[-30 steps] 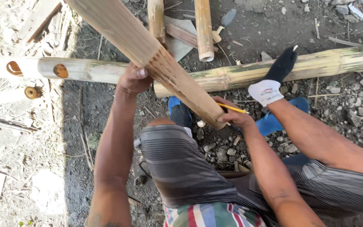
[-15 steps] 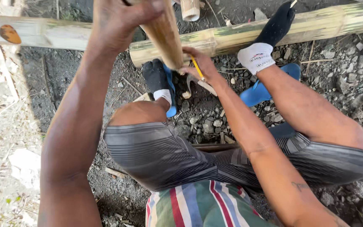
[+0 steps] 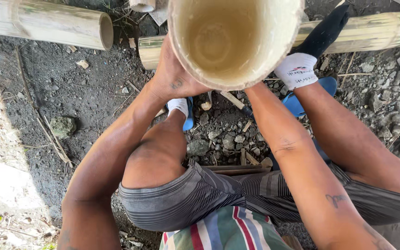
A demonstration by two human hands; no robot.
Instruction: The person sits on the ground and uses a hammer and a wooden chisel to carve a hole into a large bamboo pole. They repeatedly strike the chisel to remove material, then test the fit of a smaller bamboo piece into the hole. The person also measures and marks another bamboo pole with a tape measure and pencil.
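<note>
Head view: pale hollow bamboo tube, upright.

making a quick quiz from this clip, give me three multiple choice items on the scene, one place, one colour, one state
1. Where does the long bamboo pole lie?
A. on the ground beyond the feet
B. across the knees
C. against a wall

2. What colour are the sandals?
A. red
B. blue
C. yellow

3. How is the bamboo tube held?
A. flat on the ground
B. capped with a lid
C. open end up towards the camera, left hand on its side

Answers:
1 A, it rests on gravel past the socked foot.
2 B, blue soles show.
3 C, its hollow inside is visible.
</note>
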